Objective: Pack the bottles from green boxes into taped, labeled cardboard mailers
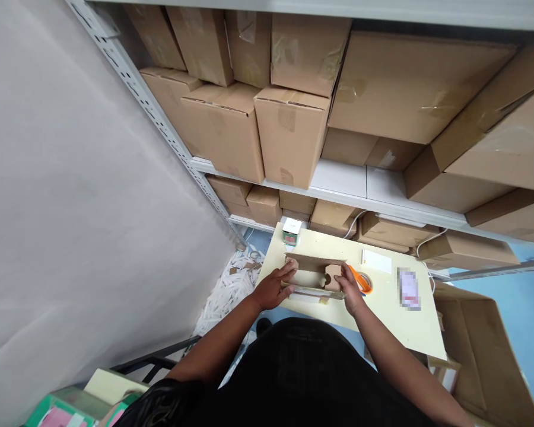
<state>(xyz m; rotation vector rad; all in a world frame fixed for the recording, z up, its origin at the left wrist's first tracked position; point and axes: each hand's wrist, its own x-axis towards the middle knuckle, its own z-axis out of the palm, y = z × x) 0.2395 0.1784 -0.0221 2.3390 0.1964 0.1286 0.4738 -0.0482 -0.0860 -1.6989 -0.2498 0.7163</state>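
Observation:
A small cardboard box [314, 261] is held over the front part of the pale yellow table [396, 326], its open side facing up and flaps showing at both ends. My left hand [273, 287] grips the box's left end, thumb and fingers around the edge. On the opposite end my right hand [349, 289] is closed around the corner by the right flap. Close beside the right hand lies an orange tape dispenser [362, 281] with a roll of tape. A small green-and-white box [291, 231] stands at the table's back left corner.
White papers [376, 261] and a blurred-out flat item [408, 289] lie on the table's right half. Metal shelves [267, 184] full of cardboard cartons [291, 133] rise behind it. Paper strips [225, 290] cover the floor at left; a large open carton [476, 350] stands at right.

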